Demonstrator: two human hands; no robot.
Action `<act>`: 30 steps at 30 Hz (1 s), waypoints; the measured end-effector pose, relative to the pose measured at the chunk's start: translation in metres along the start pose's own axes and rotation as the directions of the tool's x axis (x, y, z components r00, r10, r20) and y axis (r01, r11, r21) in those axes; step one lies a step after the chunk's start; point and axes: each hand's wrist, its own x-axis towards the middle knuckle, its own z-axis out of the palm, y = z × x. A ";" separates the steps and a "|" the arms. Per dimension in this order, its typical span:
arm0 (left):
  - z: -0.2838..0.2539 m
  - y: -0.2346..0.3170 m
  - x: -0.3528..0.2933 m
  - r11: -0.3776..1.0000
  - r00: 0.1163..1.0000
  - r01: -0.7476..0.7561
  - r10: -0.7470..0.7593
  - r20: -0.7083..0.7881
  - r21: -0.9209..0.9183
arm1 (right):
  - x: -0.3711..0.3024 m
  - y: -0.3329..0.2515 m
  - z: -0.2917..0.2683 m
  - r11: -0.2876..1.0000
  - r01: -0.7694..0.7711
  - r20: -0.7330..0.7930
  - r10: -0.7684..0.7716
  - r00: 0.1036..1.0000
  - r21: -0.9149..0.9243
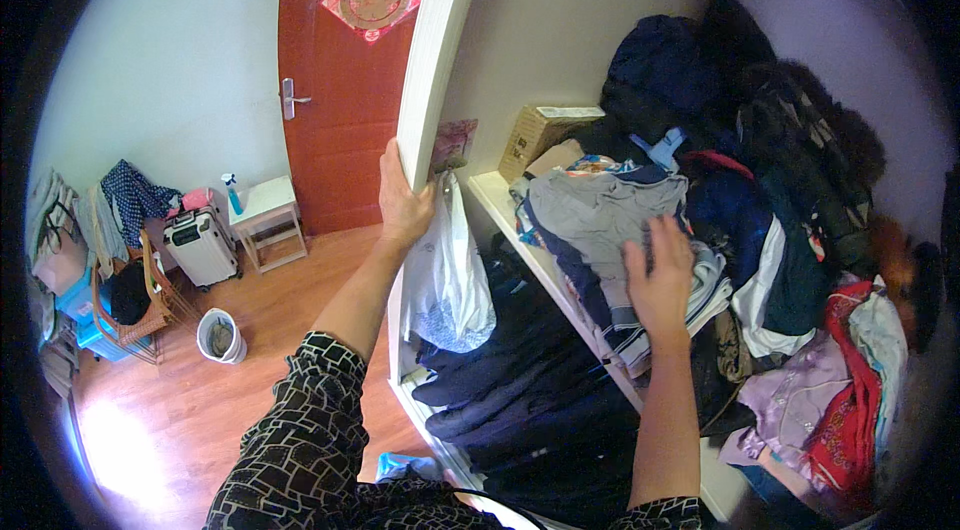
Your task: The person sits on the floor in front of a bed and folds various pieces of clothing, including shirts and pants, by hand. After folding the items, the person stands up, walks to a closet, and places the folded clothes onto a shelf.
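Note:
My left hand (405, 202) is wrapped round the front edge of the white wardrobe side panel (436, 40). On the wardrobe shelf, my right hand (661, 275) lies with its fingers stretched out over a grey garment (588, 215) and holds nothing. The garment is spread loosely over a pile of folded clothes. Under my right palm the edge of a striped grey cloth (711, 288) sticks out. A white plastic bag (447, 280) hangs just below my left hand, against the panel.
Dark clothes (690, 65) heap up at the back of the shelf, beside a cardboard box (540, 135). More dark garments (530, 380) hang below the shelf. To the right lie a lilac garment (795, 390) and a red one (845, 420). A white bin (221, 336) stands on the floor.

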 end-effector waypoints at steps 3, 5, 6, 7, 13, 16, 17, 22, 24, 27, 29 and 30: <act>0.001 -0.007 -0.001 0.992 0.989 -0.119 0.122 -0.078 0.040 | -0.006 -0.024 -0.029 0.983 0.036 -0.186 -0.002 0.983 0.179; 0.002 0.003 0.000 0.999 0.999 -0.039 0.039 -0.025 0.011 | -0.022 -0.039 -0.053 0.992 0.057 -0.162 -0.039 0.986 0.108; 0.002 0.004 0.000 1.000 1.000 0.007 -0.007 0.004 0.001 | -0.032 -0.044 -0.057 0.995 0.070 -0.143 -0.059 0.988 0.074; 0.004 -0.002 -0.002 0.999 0.999 -0.012 0.010 -0.035 -0.042 | -0.043 -0.048 -0.058 0.997 0.071 -0.076 -0.069 0.995 0.019; 0.006 -0.007 0.000 0.999 0.996 -0.050 0.050 -0.071 -0.003 | -0.078 -0.043 -0.036 0.989 -0.014 0.206 0.045 0.977 -0.151; 0.007 -0.005 -0.001 0.998 0.998 -0.050 0.048 -0.047 -0.035 | -0.083 -0.040 -0.032 0.988 -0.039 0.202 0.068 0.977 -0.146; 0.007 -0.004 -0.001 0.998 0.998 -0.053 0.051 -0.046 -0.044 | -0.083 -0.040 -0.032 0.989 -0.041 0.195 0.068 0.978 -0.139; 0.003 -0.004 0.001 0.996 0.996 -0.081 0.080 -0.045 -0.034 | -0.084 -0.040 -0.032 0.995 -0.044 0.166 0.058 0.984 -0.088; 0.003 -0.006 0.002 0.996 0.994 -0.093 0.092 -0.052 -0.011 | -0.083 -0.040 -0.034 0.998 -0.046 0.159 0.054 0.986 -0.051; 0.004 -0.005 0.002 0.998 0.997 -0.065 0.065 -0.035 -0.017 | -0.085 -0.037 -0.037 0.999 -0.037 0.125 0.037 0.991 0.005; 0.002 -0.005 0.003 0.998 1.000 -0.007 0.008 0.023 -0.056 | -0.087 -0.037 -0.037 0.999 -0.026 0.094 0.023 0.995 0.024; 0.002 -0.004 0.004 0.998 1.000 -0.006 0.007 0.009 -0.061 | -0.087 -0.038 -0.037 0.999 -0.020 0.078 0.017 0.997 0.034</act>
